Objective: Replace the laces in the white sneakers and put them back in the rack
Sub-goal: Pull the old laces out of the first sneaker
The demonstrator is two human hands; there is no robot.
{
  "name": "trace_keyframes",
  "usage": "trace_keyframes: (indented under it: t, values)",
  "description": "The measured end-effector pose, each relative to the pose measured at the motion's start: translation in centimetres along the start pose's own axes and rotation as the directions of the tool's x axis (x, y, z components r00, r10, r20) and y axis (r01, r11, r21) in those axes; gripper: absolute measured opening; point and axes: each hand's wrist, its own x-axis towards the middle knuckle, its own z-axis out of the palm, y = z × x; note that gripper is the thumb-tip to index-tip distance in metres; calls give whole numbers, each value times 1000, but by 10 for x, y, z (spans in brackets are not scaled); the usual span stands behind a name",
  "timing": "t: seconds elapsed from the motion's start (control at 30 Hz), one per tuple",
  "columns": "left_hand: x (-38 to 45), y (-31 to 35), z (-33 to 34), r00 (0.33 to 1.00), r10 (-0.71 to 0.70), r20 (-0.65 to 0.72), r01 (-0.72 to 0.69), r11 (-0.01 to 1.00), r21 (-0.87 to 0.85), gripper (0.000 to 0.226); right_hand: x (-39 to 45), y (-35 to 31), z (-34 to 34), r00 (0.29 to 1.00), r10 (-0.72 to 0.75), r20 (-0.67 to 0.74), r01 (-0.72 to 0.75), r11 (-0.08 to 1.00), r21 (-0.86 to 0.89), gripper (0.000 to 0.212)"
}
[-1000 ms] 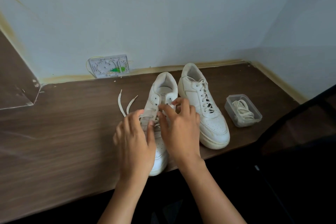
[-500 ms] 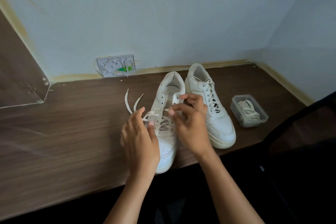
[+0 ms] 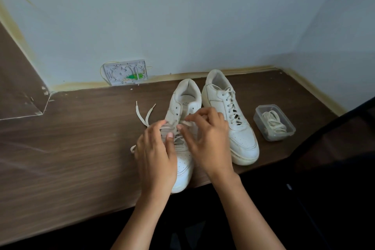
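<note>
2 bare forearms are seen, with no sleeves, watch or rings worn. The left hand (image 3: 157,154) and right hand (image 3: 209,138) are ungloved, with short, unpainted nails.

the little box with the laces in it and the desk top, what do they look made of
The box: clear plastic by the look, since the coiled laces show through its walls. The desk top: dark wood-grain surface with a dull sheen, probably laminate rather than solid wood, though the picture cannot settle that.
</note>
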Motion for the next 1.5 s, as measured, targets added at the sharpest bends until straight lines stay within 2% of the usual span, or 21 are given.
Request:
trace_keyframes:
  t: [0.1,0.17,0.3,0.4,0.47,0.53,0.63,0.8,0.87,0.93,1.0,1.07,1.17,1.23,1.4,1.5]
  values:
    - [1,1,-1,1000,0,29,0,1000,-4,43,-2,0,10,999,-17,-47,13,996,-85,9]
    - [1,2,-2,998,5,55,-4,1000,-11,49,-2,-1,12,998,-2,-63,-2,997,-72,3]
    - [1,1,-3,997,-3,76,3,1000,-2,55,-1,3,9,963,244,-115,-219,956,193,6]
    - [1,2,-3,996,-17,85,19,1000,-21,58,-1,4,6,942,316,-117,-282,929,241,4]
    - [1,3,-3,996,-15,88,18,999,-32,58,-1,1,4,960,267,-88,-246,949,198,18]
    - [1,2,-2,996,-8,93,10,1000,-29,58,-3,-2,5,983,177,-41,-174,982,73,28]
    - [2,2,-2,995,-3,95,4,1000,-11,58,-5,-3,12,995,87,-46,-91,992,-86,19]
    - [2,2,-2,995,-10,97,8,1000,22,57,-6,1,18,994,20,-104,-38,983,-178,3]
    - [1,1,-3,995,-13,103,9,999,37,56,-3,3,14,969,149,-197,-159,987,-32,11]
    - [1,1,-3,994,-13,112,9,999,35,55,3,6,4,880,343,-329,-292,936,195,12]
    - [2,2,-3,993,-7,122,4,1000,24,55,7,9,-3,835,423,-352,-346,901,261,9]
    - [-1,4,-5,992,19,123,-22,999,25,57,7,12,-5,880,374,-294,-319,922,218,10]
    - [-7,8,-4,984,43,173,-44,999,-3,67,4,9,-2,980,176,-88,-167,981,97,26]
    - [-11,7,-2,971,71,228,-80,996,27,77,2,7,5,996,89,23,-88,996,-26,25]
    - [-4,3,-8,956,82,281,-106,992,69,89,1,5,13,999,41,-25,-42,998,-47,8]
    - [1,-3,-12,964,98,245,-136,980,146,86,2,9,8,976,183,-120,-172,980,98,6]
